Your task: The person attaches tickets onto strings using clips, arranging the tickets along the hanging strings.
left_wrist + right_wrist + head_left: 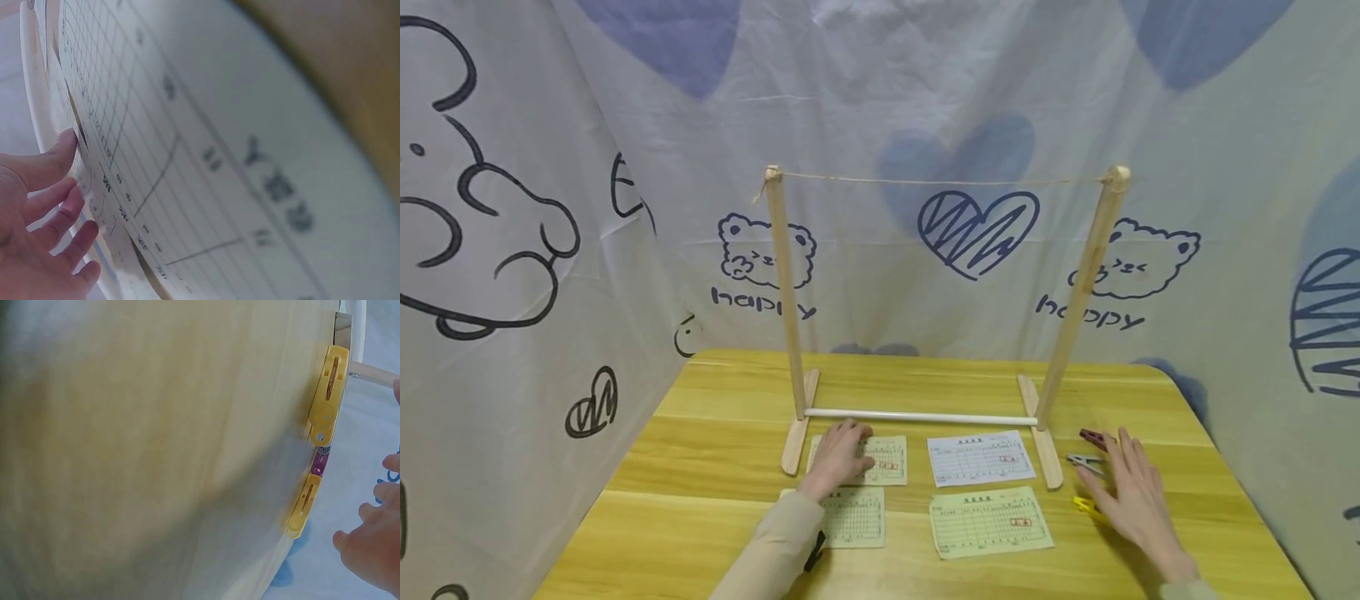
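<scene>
My left hand [841,457] lies over the far left paper slip [891,454], a pale yellow printed form, and covers part of it. Its fingers look relaxed; whether they touch the paper I cannot tell. A similar slip [863,523] lies nearer, partly behind the sleeve. On the right are a white slip [973,458] and a yellowish one [985,523]. Beside the clothespins my right hand [1131,492] is spread, holding nothing: a dark red clothespin [1093,438], a grey clothespin [1084,460] and a yellow clothespin [1087,507]. The right wrist view shows a second yellow clothespin [304,506].
Behind the slips stands a wooden frame [786,292] with a string [940,181] tied between its post tops and a white rod [917,416] low down. Its right foot [1051,467] separates the white slip from the clothespins. A printed cloth [865,108] surrounds the wooden table [625,533].
</scene>
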The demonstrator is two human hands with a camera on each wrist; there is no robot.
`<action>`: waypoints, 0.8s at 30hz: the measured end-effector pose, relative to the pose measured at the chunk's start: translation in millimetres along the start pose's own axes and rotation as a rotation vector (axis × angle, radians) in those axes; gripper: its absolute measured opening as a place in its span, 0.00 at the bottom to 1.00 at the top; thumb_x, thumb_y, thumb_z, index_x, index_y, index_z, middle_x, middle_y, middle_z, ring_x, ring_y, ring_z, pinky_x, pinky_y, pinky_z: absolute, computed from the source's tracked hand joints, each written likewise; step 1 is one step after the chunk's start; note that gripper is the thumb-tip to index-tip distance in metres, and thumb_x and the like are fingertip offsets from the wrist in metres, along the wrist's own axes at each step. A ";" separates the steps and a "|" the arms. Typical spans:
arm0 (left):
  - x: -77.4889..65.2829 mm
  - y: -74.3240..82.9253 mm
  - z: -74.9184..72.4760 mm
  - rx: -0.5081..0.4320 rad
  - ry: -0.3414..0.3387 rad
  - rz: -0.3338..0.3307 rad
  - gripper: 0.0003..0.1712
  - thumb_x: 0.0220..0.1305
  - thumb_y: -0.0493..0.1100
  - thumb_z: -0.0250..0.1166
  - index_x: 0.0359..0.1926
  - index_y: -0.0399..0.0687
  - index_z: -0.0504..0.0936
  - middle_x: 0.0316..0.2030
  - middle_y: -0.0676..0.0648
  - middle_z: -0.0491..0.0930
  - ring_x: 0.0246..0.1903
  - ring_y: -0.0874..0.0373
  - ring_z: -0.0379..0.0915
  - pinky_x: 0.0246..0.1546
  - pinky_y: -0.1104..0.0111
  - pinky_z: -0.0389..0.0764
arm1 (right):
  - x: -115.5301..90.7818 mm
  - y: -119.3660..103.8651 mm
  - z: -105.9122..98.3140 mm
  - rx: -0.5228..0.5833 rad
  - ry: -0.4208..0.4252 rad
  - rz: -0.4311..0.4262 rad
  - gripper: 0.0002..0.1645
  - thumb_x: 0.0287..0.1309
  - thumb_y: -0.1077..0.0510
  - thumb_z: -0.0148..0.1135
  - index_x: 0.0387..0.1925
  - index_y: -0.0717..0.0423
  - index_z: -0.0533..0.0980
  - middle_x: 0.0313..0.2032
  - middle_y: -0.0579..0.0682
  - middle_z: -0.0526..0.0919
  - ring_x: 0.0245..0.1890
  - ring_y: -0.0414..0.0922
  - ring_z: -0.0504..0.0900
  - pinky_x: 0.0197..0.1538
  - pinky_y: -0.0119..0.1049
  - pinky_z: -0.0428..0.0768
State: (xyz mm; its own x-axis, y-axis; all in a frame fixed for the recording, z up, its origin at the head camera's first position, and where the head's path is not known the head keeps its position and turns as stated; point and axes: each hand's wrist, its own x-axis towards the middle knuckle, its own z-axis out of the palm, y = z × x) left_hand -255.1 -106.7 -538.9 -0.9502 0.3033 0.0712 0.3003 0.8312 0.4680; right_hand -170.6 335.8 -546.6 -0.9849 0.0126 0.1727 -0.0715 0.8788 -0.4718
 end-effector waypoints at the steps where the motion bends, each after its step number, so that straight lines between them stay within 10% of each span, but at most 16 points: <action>1: -0.1 0.2 0.0 0.003 0.003 0.003 0.25 0.58 0.42 0.75 0.55 0.38 0.81 0.47 0.41 0.80 0.55 0.40 0.74 0.63 0.47 0.73 | -0.3 0.6 0.1 0.004 0.000 0.001 0.49 0.73 0.38 0.50 0.76 0.68 0.49 0.77 0.73 0.42 0.75 0.75 0.42 0.66 0.81 0.46; 24: 0.9 -2.6 0.0 -0.108 0.026 -0.039 0.23 0.56 0.40 0.77 0.51 0.42 0.79 0.47 0.42 0.80 0.47 0.46 0.76 0.49 0.52 0.79 | 3.7 4.9 4.7 0.068 0.201 -0.020 0.20 0.59 0.63 0.68 0.50 0.72 0.79 0.40 0.67 0.84 0.41 0.64 0.81 0.46 0.59 0.75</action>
State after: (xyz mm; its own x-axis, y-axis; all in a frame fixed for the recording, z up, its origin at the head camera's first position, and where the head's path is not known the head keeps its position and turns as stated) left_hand -256.7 -108.5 -540.0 -0.9632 0.2587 0.0733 0.2541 0.7864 0.5630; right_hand -175.3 337.9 -552.3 -0.9323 0.0966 0.3485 -0.1077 0.8459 -0.5224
